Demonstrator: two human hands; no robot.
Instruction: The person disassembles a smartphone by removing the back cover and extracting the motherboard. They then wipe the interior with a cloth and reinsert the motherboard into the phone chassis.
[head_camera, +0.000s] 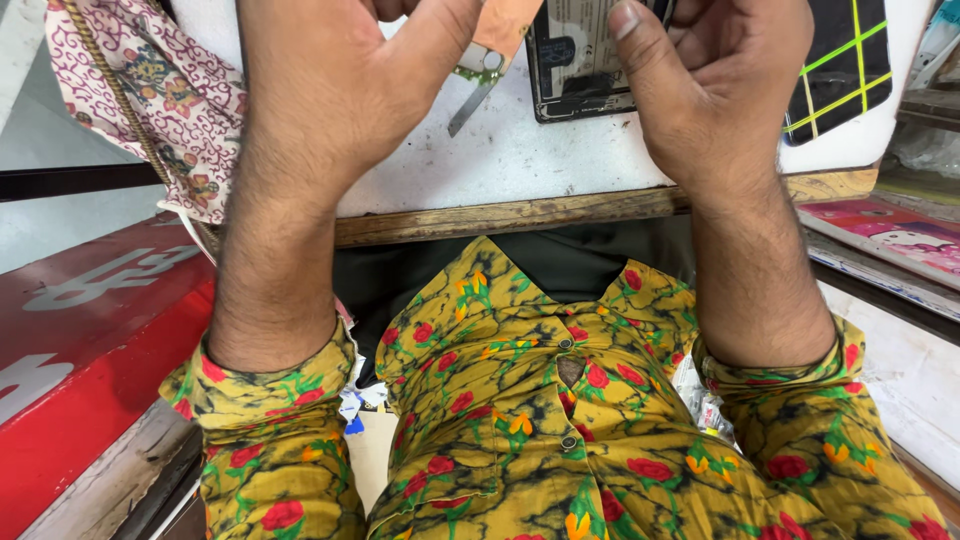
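Observation:
My left hand (330, 90) is raised at the top left over a white worktop (520, 160). Its thumb lies against an orange-brown part (508, 22), and its fingers are cut off by the frame's top edge. A thin metal tool (472, 104), like tweezers, pokes out just below that thumb, pointing down-left; whether the hand holds it is unclear. My right hand (720, 90) is at the top right, its thumb pressed on an opened phone (572, 75) with its dark battery showing and its fingers curled round the phone's right side.
A black mat with yellow-green grid lines (850, 70) lies on the worktop at the right. A patterned cloth bag (150, 90) hangs at the left above a red counter (90, 340). Pink printed boxes (890, 235) sit at the right. The worktop's wooden edge (520, 213) runs just above my yellow flowered shirt.

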